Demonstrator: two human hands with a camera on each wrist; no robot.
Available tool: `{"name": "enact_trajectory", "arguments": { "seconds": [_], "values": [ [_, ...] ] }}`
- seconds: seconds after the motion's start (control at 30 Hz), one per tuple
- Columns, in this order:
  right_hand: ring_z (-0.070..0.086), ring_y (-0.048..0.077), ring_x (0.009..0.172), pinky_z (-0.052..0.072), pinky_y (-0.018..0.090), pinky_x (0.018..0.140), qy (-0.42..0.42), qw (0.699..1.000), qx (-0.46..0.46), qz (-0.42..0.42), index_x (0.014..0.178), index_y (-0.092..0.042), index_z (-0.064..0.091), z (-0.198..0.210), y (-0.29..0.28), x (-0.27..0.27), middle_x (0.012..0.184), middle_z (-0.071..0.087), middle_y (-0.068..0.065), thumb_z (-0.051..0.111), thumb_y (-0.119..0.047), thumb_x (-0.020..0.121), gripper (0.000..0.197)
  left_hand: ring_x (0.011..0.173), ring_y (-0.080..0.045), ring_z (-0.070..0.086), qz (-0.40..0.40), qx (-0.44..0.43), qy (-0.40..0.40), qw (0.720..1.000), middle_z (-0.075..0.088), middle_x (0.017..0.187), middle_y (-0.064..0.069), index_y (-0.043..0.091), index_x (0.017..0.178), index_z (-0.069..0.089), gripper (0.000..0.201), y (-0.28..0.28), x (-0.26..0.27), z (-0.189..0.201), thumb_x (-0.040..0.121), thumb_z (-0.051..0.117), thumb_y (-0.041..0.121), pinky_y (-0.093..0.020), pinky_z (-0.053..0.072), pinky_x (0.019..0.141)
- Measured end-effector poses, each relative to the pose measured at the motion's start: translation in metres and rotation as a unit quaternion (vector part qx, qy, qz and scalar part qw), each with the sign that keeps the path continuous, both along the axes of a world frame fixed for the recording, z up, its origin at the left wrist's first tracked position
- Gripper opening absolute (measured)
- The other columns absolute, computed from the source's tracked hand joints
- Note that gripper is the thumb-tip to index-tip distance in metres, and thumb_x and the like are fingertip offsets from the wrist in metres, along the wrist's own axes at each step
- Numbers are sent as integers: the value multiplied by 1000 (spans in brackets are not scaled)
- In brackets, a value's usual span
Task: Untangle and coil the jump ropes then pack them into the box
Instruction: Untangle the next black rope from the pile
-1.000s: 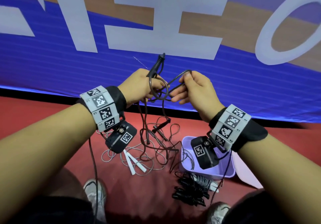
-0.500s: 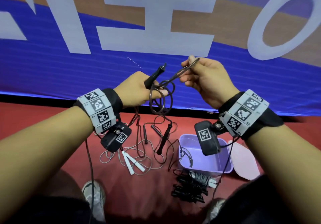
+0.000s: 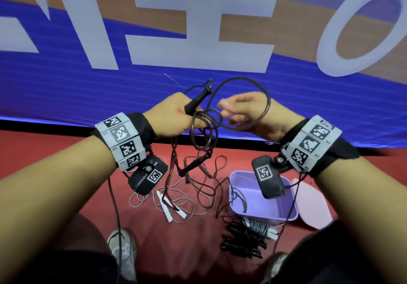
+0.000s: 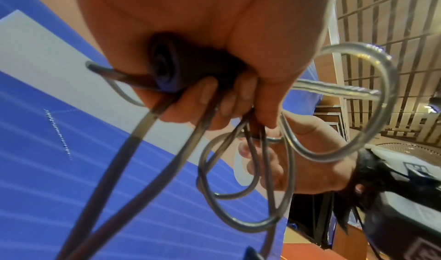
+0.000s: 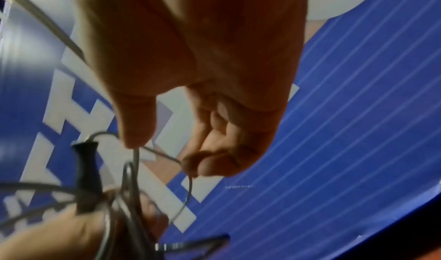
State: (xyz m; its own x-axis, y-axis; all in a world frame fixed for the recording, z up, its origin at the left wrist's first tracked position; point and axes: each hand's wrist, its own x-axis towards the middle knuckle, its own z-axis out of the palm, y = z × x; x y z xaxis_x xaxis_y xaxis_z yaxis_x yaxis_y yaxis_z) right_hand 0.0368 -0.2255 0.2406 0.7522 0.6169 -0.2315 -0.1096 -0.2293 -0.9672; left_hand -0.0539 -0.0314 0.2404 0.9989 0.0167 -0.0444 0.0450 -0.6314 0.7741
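My left hand (image 3: pixel 176 116) grips the black handle (image 3: pixel 198 100) of a dark jump rope together with a few small coils (image 3: pixel 203 134) hanging below the fist. The left wrist view shows the handle's butt (image 4: pixel 164 64) in the palm and the cord under the curled fingers (image 4: pixel 226 102). My right hand (image 3: pixel 248 111), blurred, sits just right of the coils with a large loop (image 3: pixel 267 107) arching over it. In the right wrist view its thumb and curled fingertips (image 5: pixel 203 166) hold the thin cord (image 5: pixel 188 188). The rope's other black handle (image 3: pixel 193 165) dangles below.
On the red floor lie a loose white-handled rope (image 3: pixel 167 208), tangled dark cord (image 3: pixel 204 193), an open lilac box (image 3: pixel 293 215) with its pink lid (image 3: pixel 312 206) to the right, and a bundle of coiled black ropes (image 3: pixel 242 239) in front. A blue banner wall stands close ahead. My shoe (image 3: pixel 121 246) is below.
My right hand has dropped from its raised position and swung toward the left hand, bringing a wide new loop of cord with it. The left hand kept hold of the handle and coils.
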Motion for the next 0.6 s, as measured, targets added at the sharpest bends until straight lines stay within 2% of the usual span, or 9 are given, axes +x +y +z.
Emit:
{"name": "enact_trajectory", "arguments": {
  "seconds": [0.07,0.13,0.17,0.23,0.3,0.37,0.5,0.53,0.6],
  "values": [
    [56,14,64,44,25,59,-5,998,-8,60,103,-3,68,-7,7,-10,81,71,1,68,-26,89,26,58,-18,33,-10,1,10,1000,39,60,-10,-7,74,64,37,2,-1,-2,78,77,26,-29,29,57],
    [54,12,60,43,24,53,5,998,28,57,99,-2,70,-9,15,-17,75,70,1,59,-17,97,18,53,-14,31,-18,1,14,1000,37,55,-3,-6,67,60,33,4,-3,-1,83,77,18,-26,28,53],
    [52,12,60,42,23,53,22,997,45,50,96,-5,70,-8,17,-18,73,70,0,57,-15,98,17,53,-12,33,-23,-1,15,1000,39,55,-1,-6,69,63,31,7,-3,-1,83,77,17,-26,30,53],
    [51,12,60,40,23,56,65,995,66,49,90,-9,69,-6,20,-20,67,68,-4,57,-15,97,15,54,-11,38,-39,-1,14,999,45,56,1,-3,74,69,30,9,-5,3,77,77,25,-25,35,56],
    [54,10,59,39,23,57,78,993,68,59,88,-11,65,-5,22,-21,66,66,-6,60,-14,94,9,54,-12,35,-55,7,23,998,41,53,3,1,65,64,31,8,-8,6,71,72,30,-25,32,54],
    [57,8,56,38,23,56,67,992,83,64,84,-11,61,-5,24,-24,62,64,-5,63,-16,91,9,54,-14,34,-66,6,30,997,40,54,-1,4,59,59,34,8,-9,5,75,79,27,-27,31,54],
    [57,4,51,42,18,51,55,984,162,-43,84,-9,57,3,28,-17,55,62,-8,54,-14,99,16,54,-13,41,-46,-20,21,999,49,54,1,19,54,66,30,11,-8,6,81,79,18,-28,36,59],
    [58,5,52,45,17,50,60,975,198,-77,84,-9,56,8,27,-13,58,64,-5,53,-13,100,17,54,-11,45,-49,-20,23,998,53,54,4,20,57,68,26,11,-8,7,81,79,17,-26,38,60],
    [59,6,55,48,17,51,46,961,237,-136,84,-8,56,17,23,-2,65,67,-1,52,-11,101,18,56,1,54,-54,-20,18,998,63,57,14,18,75,76,8,11,-8,9,82,78,14,-14,41,62]
  ]
}}
